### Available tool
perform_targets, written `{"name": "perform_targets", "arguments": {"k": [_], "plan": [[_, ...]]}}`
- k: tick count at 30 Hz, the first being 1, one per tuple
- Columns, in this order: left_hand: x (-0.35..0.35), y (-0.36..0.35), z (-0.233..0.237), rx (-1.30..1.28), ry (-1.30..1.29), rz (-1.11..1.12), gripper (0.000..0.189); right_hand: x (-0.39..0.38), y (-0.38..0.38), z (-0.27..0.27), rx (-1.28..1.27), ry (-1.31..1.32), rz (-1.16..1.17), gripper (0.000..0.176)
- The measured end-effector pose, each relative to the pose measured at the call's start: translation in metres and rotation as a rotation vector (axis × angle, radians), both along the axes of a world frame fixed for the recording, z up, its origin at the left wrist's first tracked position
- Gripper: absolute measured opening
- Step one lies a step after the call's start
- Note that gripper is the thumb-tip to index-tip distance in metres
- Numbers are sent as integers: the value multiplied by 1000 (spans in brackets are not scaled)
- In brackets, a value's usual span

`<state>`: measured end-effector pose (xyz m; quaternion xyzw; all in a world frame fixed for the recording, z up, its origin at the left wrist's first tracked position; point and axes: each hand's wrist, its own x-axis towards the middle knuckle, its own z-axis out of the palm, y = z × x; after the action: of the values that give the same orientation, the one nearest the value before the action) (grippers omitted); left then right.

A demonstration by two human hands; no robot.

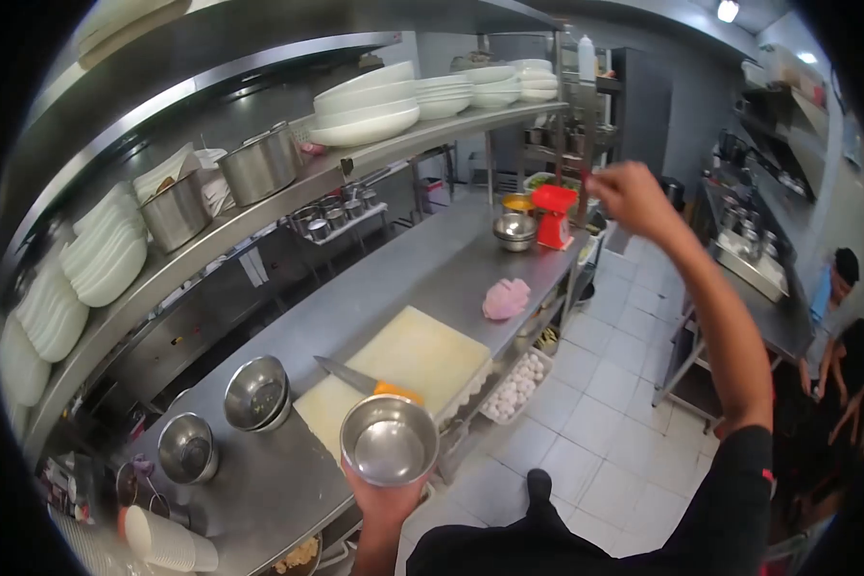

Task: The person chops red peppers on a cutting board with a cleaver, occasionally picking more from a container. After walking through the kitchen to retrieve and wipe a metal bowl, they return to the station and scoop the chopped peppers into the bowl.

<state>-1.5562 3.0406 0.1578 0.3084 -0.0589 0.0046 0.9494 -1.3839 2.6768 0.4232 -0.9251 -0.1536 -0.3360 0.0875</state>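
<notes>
Left hand [386,497] grasps steel bowl [389,440] from below. Bowl is empty, held over near edge of counter [403,274], overlapping cutting board [418,350]. Knife [348,374] lies on board. Right hand [632,197] raised over aisle, fingers curled; contents cannot be told.

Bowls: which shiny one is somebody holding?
The empty bowl nearest the camera, held from below by the left hand. The other steel bowls all rest on the counter.
</notes>
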Motion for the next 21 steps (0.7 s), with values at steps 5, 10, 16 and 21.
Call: {"name": "perform_targets", "arguments": {"k": [5, 10, 16, 21], "plan": [[58, -12, -35, -289, 270, 339, 66, 222, 9, 99, 19, -331, 104, 20], [109, -63, -17, -412, 192, 531, 63, 383, 20, 154, 58, -381, 258, 21], [150, -108, 17, -403, 119, 699, 63, 497, 51, 194, 82, -170, 104, 32], [167, -127, 18, -415, 97, 737, 63, 548, 57, 182, -31, -28, 42, 39]]}}
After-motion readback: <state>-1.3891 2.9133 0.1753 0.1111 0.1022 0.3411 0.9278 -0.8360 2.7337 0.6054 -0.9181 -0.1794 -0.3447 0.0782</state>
